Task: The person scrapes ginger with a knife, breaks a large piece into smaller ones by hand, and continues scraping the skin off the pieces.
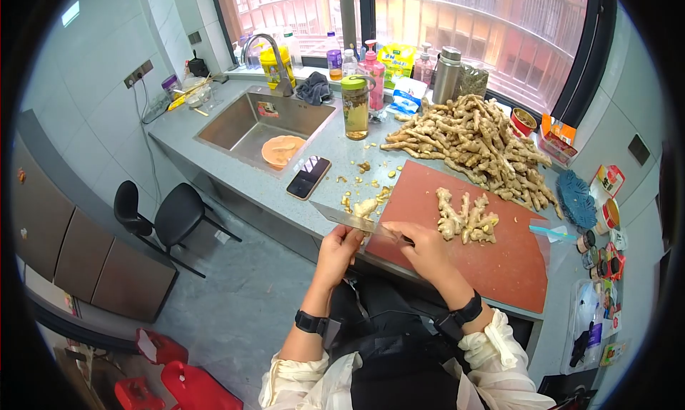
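A piece of ginger [367, 207] shows just beyond a wide-bladed knife [344, 216] at the counter's front edge. My left hand [341, 244] is closed at the near side of the blade, the ginger's lower part hidden behind blade and fingers. My right hand [421, 249] is closed on the knife's handle end, most of the handle being covered by the fingers. Small ginger scraps [384, 194] lie on the counter beyond the knife. Two pieces of ginger root [467, 217] rest on the red-brown cutting board [421, 189], right of my right hand.
A large ginger pile [478, 139] lies behind the board. Left of the scraps is a phone [309, 178]; a green-lidded bottle [354, 109] stands farther back. The sink [235, 124] holds an orange bowl [282, 150]. Jars and packets line the right side.
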The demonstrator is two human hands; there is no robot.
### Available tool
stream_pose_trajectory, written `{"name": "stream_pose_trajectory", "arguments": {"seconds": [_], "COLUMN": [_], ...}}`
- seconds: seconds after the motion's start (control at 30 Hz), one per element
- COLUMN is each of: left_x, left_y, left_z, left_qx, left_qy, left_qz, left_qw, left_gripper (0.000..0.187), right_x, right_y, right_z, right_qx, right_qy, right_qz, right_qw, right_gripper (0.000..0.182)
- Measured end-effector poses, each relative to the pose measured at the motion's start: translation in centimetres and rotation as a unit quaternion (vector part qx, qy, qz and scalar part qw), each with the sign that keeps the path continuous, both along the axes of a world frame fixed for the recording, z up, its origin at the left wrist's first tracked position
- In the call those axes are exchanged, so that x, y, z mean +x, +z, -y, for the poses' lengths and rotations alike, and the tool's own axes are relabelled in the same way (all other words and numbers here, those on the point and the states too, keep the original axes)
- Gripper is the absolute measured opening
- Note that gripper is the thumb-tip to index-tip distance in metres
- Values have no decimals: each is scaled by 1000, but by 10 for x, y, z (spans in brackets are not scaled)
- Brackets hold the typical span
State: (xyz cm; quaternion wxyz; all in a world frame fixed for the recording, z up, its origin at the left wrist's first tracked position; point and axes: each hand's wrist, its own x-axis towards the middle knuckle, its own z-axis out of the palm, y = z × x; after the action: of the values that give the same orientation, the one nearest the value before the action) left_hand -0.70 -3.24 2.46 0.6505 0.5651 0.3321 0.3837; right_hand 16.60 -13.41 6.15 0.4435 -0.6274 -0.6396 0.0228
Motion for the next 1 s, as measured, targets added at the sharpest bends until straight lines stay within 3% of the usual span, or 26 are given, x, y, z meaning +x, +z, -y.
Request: {"name": "stream_pose_trajectory", "arguments": {"seconds": [0.1, 0.17, 0.27, 0.53, 0.63, 0.7, 0.73, 0.8, 0.93, 1.0], "left_x": [-2, -2, -5, 4, 14, 19, 20, 22, 17, 16], "left_y": [-8, -11, -8, -7, -9, -12, -14, -18, -20, -23], "left_z": [-6, -5, -3, -15, -12, -9, -10, -12, -19, -22], "left_qx": [-80, -146, -203, -116, -130, -179, -179, -167, -159, -141], "left_qy": [-39, -52, -53, -26, -25, -44, -44, -36, -53, -49], "left_qz": [8, 128, 184, 121, 161, 220, 220, 205, 183, 160], "left_qw": [996, 980, 960, 985, 978, 958, 958, 964, 969, 976], "left_gripper": [5, 3, 5, 21, 25, 23, 23, 23, 23, 24], "right_x": [0, 2, 11, 8, 5, -3, -1, 1, 5, 14], "right_y": [2, 4, 5, 8, -11, -18, -20, -20, -4, -7], "right_z": [-3, -4, -9, -11, -16, -17, -18, -20, -16, -17], "right_qx": [-13, -2, 9, -37, -16, -50, -50, -187, -163, -73], "right_qy": [6, 14, 20, -9, -19, -24, -24, -23, -43, 16], "right_qz": [8, 35, 76, 55, 10, -180, -179, -306, -278, -157], "right_qw": [1000, 999, 997, 998, 1000, 982, 982, 933, 946, 985], "right_gripper": [46, 46, 47, 46, 38, 29, 29, 27, 28, 28]}}
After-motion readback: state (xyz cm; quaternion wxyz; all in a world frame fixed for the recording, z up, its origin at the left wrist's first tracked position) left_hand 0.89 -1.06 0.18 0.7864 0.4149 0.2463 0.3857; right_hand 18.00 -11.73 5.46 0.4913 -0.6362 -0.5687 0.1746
